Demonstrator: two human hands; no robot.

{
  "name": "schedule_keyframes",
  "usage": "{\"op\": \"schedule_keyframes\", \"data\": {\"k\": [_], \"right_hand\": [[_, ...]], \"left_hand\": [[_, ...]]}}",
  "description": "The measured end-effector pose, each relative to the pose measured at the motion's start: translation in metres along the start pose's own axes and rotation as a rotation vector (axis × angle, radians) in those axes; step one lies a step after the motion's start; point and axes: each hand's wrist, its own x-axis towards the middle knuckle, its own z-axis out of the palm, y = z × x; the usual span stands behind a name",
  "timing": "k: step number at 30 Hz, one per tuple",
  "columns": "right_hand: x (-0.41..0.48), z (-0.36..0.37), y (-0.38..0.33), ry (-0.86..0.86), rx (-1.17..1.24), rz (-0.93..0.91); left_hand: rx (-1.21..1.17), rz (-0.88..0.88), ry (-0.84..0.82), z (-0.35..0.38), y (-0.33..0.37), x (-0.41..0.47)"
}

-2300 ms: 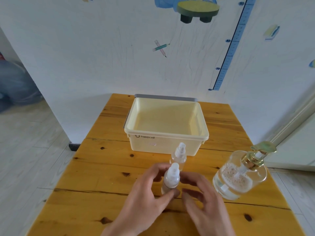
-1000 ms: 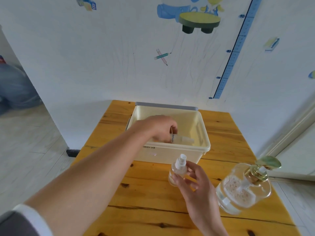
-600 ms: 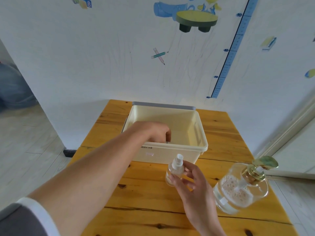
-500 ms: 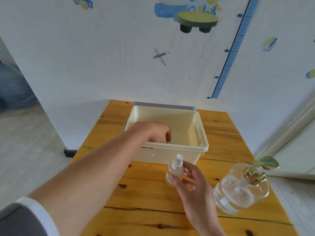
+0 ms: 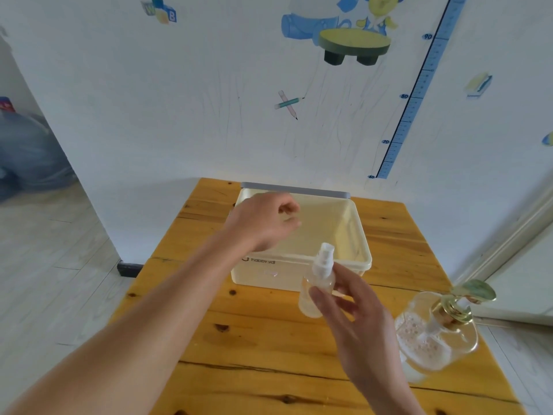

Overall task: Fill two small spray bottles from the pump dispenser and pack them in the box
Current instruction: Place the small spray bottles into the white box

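A cream plastic box (image 5: 357, 232) stands at the back of the wooden table (image 5: 257, 330). My left hand (image 5: 264, 223) hovers above the box's left half with fingers loosely curled and nothing in it. The first spray bottle is not visible inside the box from here. My right hand (image 5: 353, 313) holds the second small clear spray bottle (image 5: 318, 283) upright in front of the box, thumb and fingers around its body. The round glass pump dispenser (image 5: 437, 336) with a gold pump stands at the right, partly full and foamy.
A grey lid (image 5: 294, 188) lies behind the box against the white wall. The table's right edge runs close to the dispenser. Floor drops off on the left, and a door frame stands on the right.
My left hand has risen out of the box, empty, having let go of the first bottle inside. My right hand has lifted the second bottle off the table.
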Motion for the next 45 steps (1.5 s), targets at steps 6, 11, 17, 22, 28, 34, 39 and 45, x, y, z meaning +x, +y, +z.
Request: {"op": "schedule_keyframes", "data": {"k": [6,11,17,22,28,34,39,45], "right_hand": [[0.022,-0.009,-0.037,0.008,-0.043,-0.128],[0.055,-0.006,-0.057,0.017,-0.169,-0.195],[0.094,0.006,-0.06,-0.014,-0.381,-0.138],[0.121,0.023,-0.044,-0.125,-0.61,-0.072],[0.137,0.034,-0.032,-0.311,-0.837,-0.017],[0.147,0.045,-0.025,-0.45,-0.974,0.082],[0.153,0.052,-0.022,-0.497,-1.037,0.118],[0.158,0.056,-0.019,-0.534,-1.102,0.136]], "left_hand": [[-0.285,-0.082,0.312,-0.001,-0.021,-0.045],[-0.36,-0.163,0.195,0.011,-0.037,-0.071],[-0.399,-0.165,0.221,0.016,-0.038,-0.077],[-0.406,-0.153,0.243,0.017,-0.039,-0.077],[-0.403,-0.114,0.273,0.019,-0.039,-0.077],[-0.395,-0.132,0.262,0.022,-0.041,-0.077],[-0.386,-0.131,0.26,0.022,-0.041,-0.076],[-0.392,-0.131,0.261,0.022,-0.042,-0.076]]}}
